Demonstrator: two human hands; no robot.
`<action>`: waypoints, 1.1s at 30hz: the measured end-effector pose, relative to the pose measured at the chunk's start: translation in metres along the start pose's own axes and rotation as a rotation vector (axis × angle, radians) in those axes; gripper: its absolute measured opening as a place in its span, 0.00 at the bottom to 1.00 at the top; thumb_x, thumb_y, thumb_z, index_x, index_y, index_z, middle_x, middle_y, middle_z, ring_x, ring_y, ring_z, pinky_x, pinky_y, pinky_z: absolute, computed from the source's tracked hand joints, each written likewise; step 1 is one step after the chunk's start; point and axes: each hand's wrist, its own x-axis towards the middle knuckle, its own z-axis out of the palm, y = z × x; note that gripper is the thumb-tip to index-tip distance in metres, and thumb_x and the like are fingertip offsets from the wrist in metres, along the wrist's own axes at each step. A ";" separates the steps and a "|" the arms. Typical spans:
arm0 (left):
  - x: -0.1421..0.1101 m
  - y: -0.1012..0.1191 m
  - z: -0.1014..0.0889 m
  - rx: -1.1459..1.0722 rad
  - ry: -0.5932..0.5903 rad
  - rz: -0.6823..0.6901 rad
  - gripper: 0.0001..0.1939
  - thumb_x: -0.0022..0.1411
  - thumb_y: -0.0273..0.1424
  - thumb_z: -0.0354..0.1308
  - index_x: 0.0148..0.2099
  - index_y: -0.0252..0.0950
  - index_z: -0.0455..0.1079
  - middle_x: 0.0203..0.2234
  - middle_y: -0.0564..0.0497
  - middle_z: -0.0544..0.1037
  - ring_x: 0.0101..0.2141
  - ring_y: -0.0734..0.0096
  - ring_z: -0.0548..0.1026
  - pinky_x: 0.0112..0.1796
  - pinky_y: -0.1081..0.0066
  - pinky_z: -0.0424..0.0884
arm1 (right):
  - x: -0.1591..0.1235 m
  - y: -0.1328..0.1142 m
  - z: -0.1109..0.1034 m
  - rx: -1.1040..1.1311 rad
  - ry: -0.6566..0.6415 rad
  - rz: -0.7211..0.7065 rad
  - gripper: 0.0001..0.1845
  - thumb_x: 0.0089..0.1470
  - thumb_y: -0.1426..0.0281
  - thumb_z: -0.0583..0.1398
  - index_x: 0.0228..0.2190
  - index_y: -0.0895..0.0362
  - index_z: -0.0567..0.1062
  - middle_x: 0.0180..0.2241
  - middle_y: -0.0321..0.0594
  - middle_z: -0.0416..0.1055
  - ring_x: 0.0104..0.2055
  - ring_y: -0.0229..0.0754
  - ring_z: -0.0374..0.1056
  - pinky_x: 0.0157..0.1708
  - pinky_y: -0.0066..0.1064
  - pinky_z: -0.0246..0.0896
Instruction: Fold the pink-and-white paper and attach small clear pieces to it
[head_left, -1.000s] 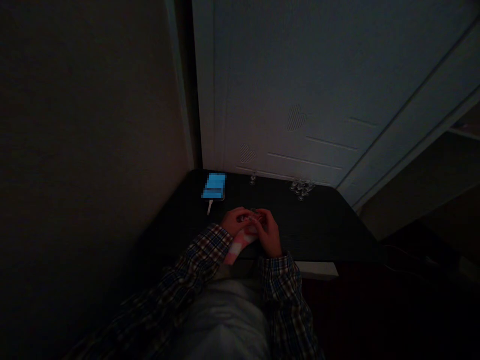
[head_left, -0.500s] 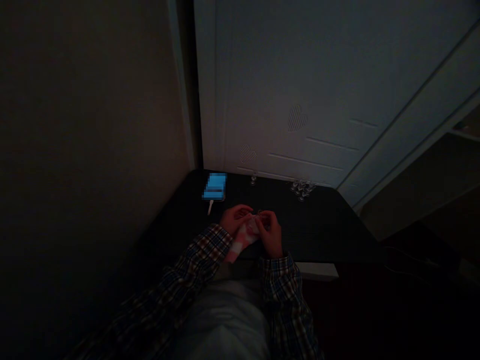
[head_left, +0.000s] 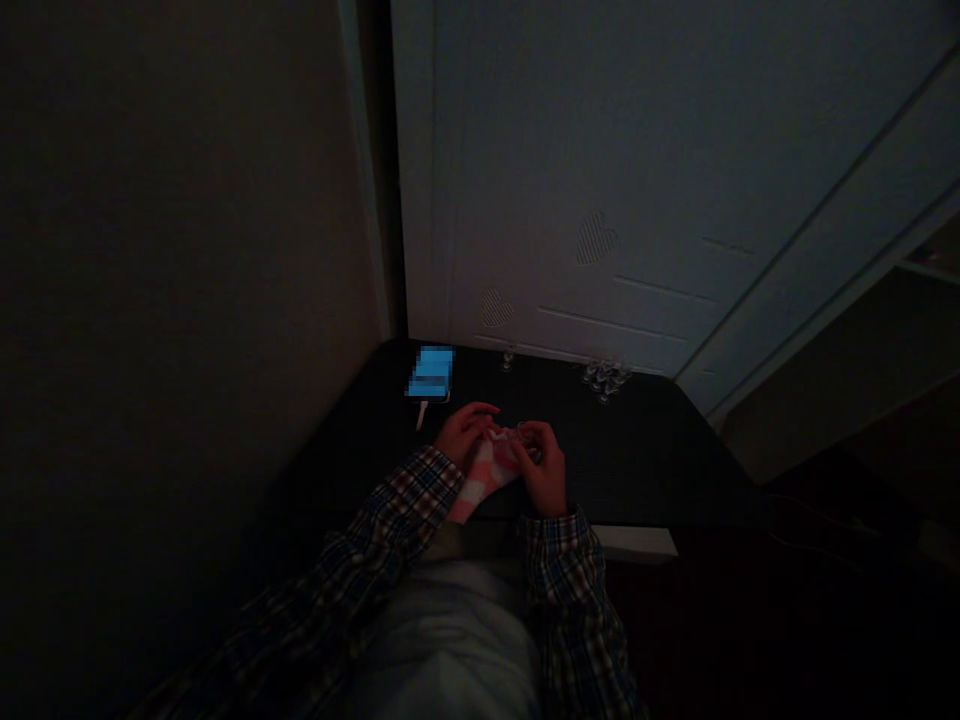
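In dim light, a pink and white cloth (head_left: 482,480) hangs between my two hands over the near part of a dark table. My left hand (head_left: 461,435) grips its upper left edge, thumb and fingers closed. On the other side, my right hand (head_left: 547,468) is closed at the cloth's upper right, fingers curled. A small shiny edge shows by the right fingertips; what it belongs to is too dark to tell. Beyond the hands stand a lone small clear glass-like piece (head_left: 508,360) and a cluster of several similar pieces (head_left: 606,378).
A phone (head_left: 431,372) with a lit, blurred screen and a white cable (head_left: 422,414) lies at the back left of the dark table (head_left: 637,460). A white panel with embossed hearts (head_left: 525,180) rises behind. Under the right front edge sits a white box-like object (head_left: 637,543).
My left hand has shifted slightly left, away from the right one. The cloth's upper part is spread wider between them. The right hand has barely moved.
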 end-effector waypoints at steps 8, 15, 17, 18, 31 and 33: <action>-0.001 0.002 0.001 0.153 -0.041 0.037 0.19 0.42 0.30 0.63 0.39 0.34 0.66 0.29 0.51 0.75 0.34 0.69 0.73 0.39 0.67 0.67 | 0.001 0.001 0.000 0.049 0.036 -0.015 0.12 0.49 0.65 0.57 0.36 0.56 0.66 0.34 0.38 0.68 0.35 0.38 0.66 0.34 0.29 0.60; -0.002 -0.001 0.004 0.402 -0.158 0.106 0.13 0.51 0.35 0.56 0.38 0.33 0.70 0.37 0.46 0.73 0.40 0.66 0.70 0.44 0.65 0.64 | 0.000 0.001 0.000 0.062 0.058 -0.032 0.12 0.49 0.66 0.56 0.37 0.56 0.66 0.34 0.39 0.69 0.35 0.38 0.66 0.35 0.30 0.60; -0.002 -0.001 0.004 0.444 -0.211 0.152 0.13 0.53 0.35 0.54 0.39 0.34 0.71 0.39 0.46 0.73 0.42 0.67 0.69 0.46 0.66 0.63 | 0.000 0.000 -0.001 0.056 0.060 -0.041 0.11 0.50 0.66 0.56 0.37 0.56 0.66 0.34 0.39 0.68 0.35 0.38 0.66 0.35 0.30 0.61; -0.002 -0.002 0.004 0.461 -0.232 0.162 0.13 0.53 0.35 0.54 0.39 0.34 0.71 0.39 0.47 0.73 0.42 0.67 0.69 0.46 0.66 0.63 | 0.000 -0.001 -0.001 0.052 0.055 -0.048 0.11 0.50 0.66 0.56 0.37 0.56 0.66 0.34 0.39 0.68 0.35 0.38 0.66 0.35 0.30 0.61; -0.001 -0.005 0.001 0.698 -0.133 0.286 0.08 0.51 0.32 0.55 0.31 0.32 0.70 0.31 0.47 0.73 0.35 0.69 0.71 0.37 0.69 0.67 | -0.001 -0.003 -0.002 -0.065 -0.026 -0.110 0.12 0.49 0.67 0.57 0.38 0.55 0.67 0.37 0.40 0.66 0.39 0.40 0.63 0.39 0.33 0.59; 0.000 -0.005 0.001 0.721 -0.119 0.308 0.07 0.51 0.30 0.55 0.30 0.32 0.70 0.29 0.47 0.73 0.33 0.69 0.71 0.35 0.70 0.67 | 0.000 -0.003 -0.002 -0.070 -0.027 -0.135 0.12 0.49 0.68 0.57 0.38 0.55 0.67 0.37 0.40 0.65 0.40 0.40 0.62 0.40 0.33 0.58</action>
